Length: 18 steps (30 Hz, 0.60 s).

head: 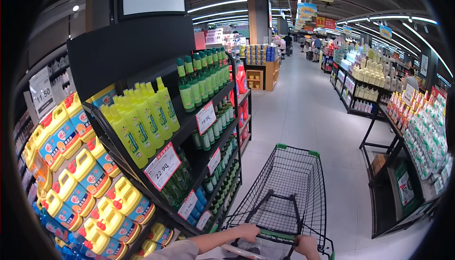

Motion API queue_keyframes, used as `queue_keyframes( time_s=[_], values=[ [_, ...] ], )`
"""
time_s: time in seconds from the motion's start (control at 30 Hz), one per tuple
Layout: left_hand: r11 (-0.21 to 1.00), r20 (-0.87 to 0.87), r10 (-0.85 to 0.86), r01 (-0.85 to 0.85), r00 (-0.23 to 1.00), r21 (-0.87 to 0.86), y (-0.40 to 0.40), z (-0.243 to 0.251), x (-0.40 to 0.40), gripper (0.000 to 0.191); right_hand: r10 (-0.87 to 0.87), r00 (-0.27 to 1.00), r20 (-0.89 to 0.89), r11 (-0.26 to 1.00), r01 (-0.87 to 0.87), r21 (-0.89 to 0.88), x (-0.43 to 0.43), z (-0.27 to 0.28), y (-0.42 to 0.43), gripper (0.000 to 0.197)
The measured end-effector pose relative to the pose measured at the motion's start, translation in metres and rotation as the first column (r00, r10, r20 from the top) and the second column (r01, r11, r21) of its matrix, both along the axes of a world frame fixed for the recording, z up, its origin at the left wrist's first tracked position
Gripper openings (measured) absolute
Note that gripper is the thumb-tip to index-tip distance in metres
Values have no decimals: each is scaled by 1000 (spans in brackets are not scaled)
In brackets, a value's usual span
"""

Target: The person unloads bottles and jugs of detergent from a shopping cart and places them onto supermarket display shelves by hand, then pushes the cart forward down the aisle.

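A black wire shopping cart [273,178] with green corner pieces stands before me on the tiled floor. No goods show in its basket, where a dark folding frame leans. My left hand [250,232] is closed on the cart's rear edge, at the left end of a green bar [277,235]. At the bar's right end, my right hand [306,245] grips the same edge. A pale push handle [245,252] lies lower down, under my left forearm, partly cut off by the picture's bottom. Part of a shoe [254,248] shows beneath the cart.
Close on the left, a black shelf rack [185,132] holds yellow-green spray bottles [142,121] and green glass bottles [202,78]. Yellow jugs [96,185] are stacked beside it. A display table [394,124] stands at right. Several people [316,48] are far down the aisle [295,92].
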State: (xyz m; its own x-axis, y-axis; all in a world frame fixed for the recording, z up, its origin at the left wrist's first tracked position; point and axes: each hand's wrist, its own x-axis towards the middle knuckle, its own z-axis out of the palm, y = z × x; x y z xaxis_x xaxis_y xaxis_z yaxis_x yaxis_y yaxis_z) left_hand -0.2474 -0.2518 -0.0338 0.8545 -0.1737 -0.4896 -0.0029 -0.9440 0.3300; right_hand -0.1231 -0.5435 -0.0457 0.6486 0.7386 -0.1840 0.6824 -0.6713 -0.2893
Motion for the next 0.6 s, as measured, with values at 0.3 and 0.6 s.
queue_keyframes(
  time_s=[0.3,0.6],
  values=[
    [964,-349,6,-98,937,-249,33,19,120,47,-155,983,-97,967,131,-216,80,22,40,50],
    [988,-262,-64,23,963,-155,77,-5,229,51,-144,989,32,979,147,-140,176,18,78,24]
  ],
)
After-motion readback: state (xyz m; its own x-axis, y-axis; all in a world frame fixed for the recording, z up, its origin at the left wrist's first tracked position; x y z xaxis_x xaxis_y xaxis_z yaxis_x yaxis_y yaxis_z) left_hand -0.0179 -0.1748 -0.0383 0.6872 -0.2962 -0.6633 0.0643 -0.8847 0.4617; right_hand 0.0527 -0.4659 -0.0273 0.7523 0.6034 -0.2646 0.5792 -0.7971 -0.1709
